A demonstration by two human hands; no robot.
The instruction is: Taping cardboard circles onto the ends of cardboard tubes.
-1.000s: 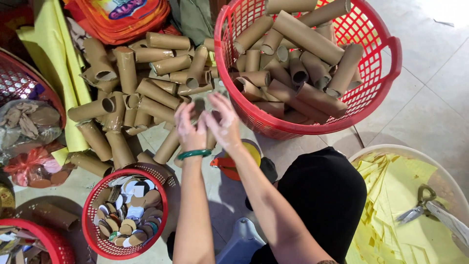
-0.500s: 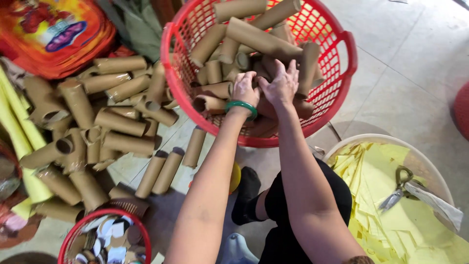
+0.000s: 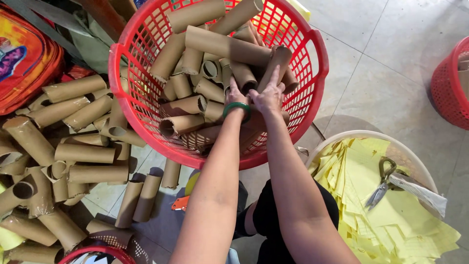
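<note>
Cardboard tubes [image 3: 215,46] in red basket [image 3: 132,88]

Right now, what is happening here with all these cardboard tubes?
A person has both hands inside the red basket, which is full of brown cardboard tubes. The left hand, with a green bangle on its wrist, and the right hand rest together among the tubes. More tubes lie piled on the floor beside the basket.

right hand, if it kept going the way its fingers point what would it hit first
Most likely the cardboard tube leaning just ahead of the right hand inside the red basket; its fingertips look on or nearly on it, though depth is hard to judge.
</note>
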